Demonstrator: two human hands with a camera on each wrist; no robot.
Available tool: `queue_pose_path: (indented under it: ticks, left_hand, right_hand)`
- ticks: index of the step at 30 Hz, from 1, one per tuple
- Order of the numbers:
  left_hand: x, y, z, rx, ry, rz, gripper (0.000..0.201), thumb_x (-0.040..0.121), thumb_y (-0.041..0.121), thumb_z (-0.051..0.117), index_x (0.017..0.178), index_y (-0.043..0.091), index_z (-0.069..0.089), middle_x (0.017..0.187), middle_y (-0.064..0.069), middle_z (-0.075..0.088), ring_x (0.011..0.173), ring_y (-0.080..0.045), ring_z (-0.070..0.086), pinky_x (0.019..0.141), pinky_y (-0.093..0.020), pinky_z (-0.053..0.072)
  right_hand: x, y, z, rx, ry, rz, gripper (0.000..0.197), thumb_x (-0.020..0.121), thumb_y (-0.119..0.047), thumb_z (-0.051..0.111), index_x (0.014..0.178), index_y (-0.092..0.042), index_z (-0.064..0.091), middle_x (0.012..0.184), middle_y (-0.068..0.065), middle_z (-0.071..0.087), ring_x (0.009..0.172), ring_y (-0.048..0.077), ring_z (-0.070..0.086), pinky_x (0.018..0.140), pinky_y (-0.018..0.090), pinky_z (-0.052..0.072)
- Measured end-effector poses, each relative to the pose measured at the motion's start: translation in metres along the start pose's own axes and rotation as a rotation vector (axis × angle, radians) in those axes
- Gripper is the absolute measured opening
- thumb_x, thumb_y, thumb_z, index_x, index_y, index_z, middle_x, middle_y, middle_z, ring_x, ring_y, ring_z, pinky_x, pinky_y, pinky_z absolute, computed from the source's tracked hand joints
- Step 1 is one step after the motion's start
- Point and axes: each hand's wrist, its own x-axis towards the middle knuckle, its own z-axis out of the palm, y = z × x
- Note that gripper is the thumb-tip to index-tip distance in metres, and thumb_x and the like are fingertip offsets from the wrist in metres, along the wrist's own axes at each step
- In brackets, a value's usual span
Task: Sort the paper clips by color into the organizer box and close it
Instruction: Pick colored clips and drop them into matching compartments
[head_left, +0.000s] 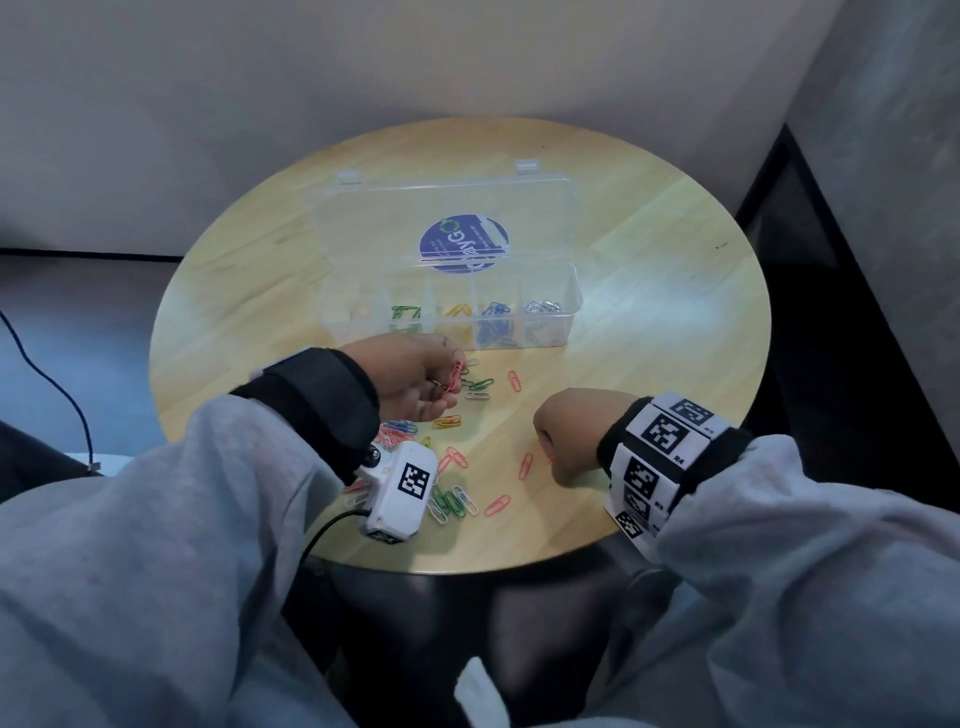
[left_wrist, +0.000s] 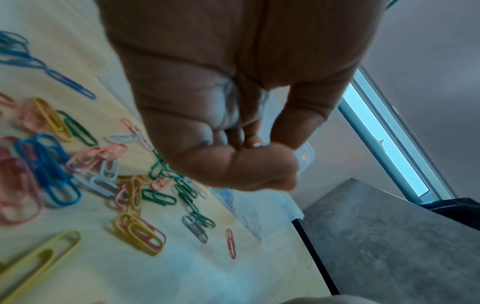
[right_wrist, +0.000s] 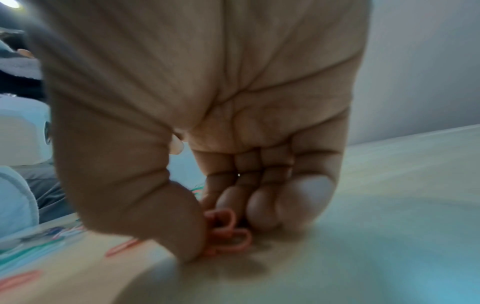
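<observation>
The clear organizer box stands open at the table's middle, its lid laid back. Its compartments hold green, yellow, blue and silver clips; the leftmost one looks empty. My left hand hovers just in front of the box and grips a small bunch of pink clips; in the left wrist view its fingers are curled onto the palm. My right hand is pressed to the table, where thumb and fingers pinch pink clips. Mixed loose clips lie between the hands.
The round wooden table ends close to my body. A white wrist camera hangs over the loose clips near the front edge. A black cable runs on the floor at left. A grey wall stands at right.
</observation>
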Motion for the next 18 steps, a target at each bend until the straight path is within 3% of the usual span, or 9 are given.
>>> queue_pose_path:
  ticks: [5,10,15,18]
  left_hand:
    - [0.001,-0.004,-0.001,-0.014,-0.015,-0.012,0.036,0.083,-0.013,0.024,0.07,0.012,0.046,0.066,-0.006,0.043,0.042,-0.011,0.046,0.038,-0.014,0.041]
    - [-0.001,-0.003,-0.003,0.07,-0.022,-0.015,0.027,0.09,0.005,0.047,0.065,0.015,0.043,0.059,0.0,0.04,0.039,-0.005,0.037,0.035,-0.012,0.03]
    - [-0.001,-0.003,-0.004,0.468,-0.014,0.038,0.041,0.087,0.007,0.06,0.056,0.018,0.036,0.05,0.003,0.037,0.042,-0.009,0.029,0.042,-0.019,0.024]
    - [-0.006,-0.006,0.0,0.816,0.024,0.094,0.034,0.079,0.012,0.068,0.059,0.021,0.042,0.054,0.004,0.038,0.049,-0.013,0.032,0.05,-0.022,0.028]
  right_hand:
    - [-0.006,0.001,-0.003,0.029,-0.007,-0.02,0.02,0.076,-0.011,0.052,0.09,-0.012,0.065,0.092,0.005,0.065,0.083,0.022,0.062,0.068,0.029,0.052]
    - [-0.013,0.011,-0.017,0.281,-0.044,-0.004,0.011,0.071,-0.007,0.059,0.072,-0.018,0.057,0.073,-0.003,0.062,0.061,0.012,0.052,0.051,0.02,0.04]
    - [-0.008,0.028,-0.02,0.723,-0.008,-0.05,0.015,0.076,0.001,0.054,0.074,-0.013,0.056,0.061,0.001,0.064,0.05,0.011,0.057,0.054,0.02,0.049]
    - [-0.004,0.032,-0.021,1.008,-0.043,-0.025,0.021,0.086,0.006,0.045,0.079,-0.008,0.058,0.063,0.007,0.057,0.053,0.015,0.059,0.06,0.026,0.056]
